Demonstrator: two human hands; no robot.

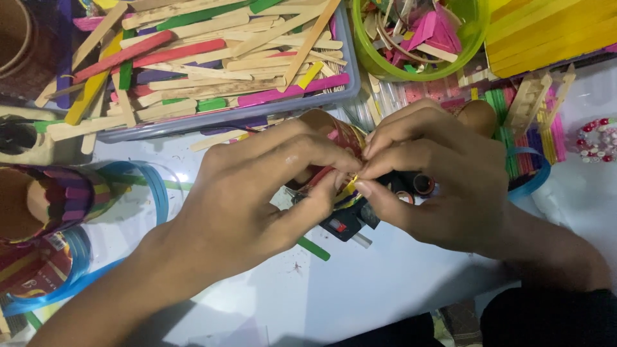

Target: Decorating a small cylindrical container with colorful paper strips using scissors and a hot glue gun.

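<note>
My left hand (257, 193) and my right hand (437, 173) meet at the middle of the white table, fingertips pinched together on a small cardboard tube (340, 138) wrapped in red patterned paper. The tube is tilted and mostly hidden by my fingers. Under the hands lies a dark tool with a red button (344, 222) and a green stick (313, 249). What the fingertips pinch at the tube's edge is too small to tell.
A grey tray of coloured and plain craft sticks (212, 58) sits at the back. A green bowl (418, 38) holds scraps. A stick-covered tube (45, 199) and blue ribbon (154, 193) lie left; beads (598, 141) and small stick ladders (533, 96) right.
</note>
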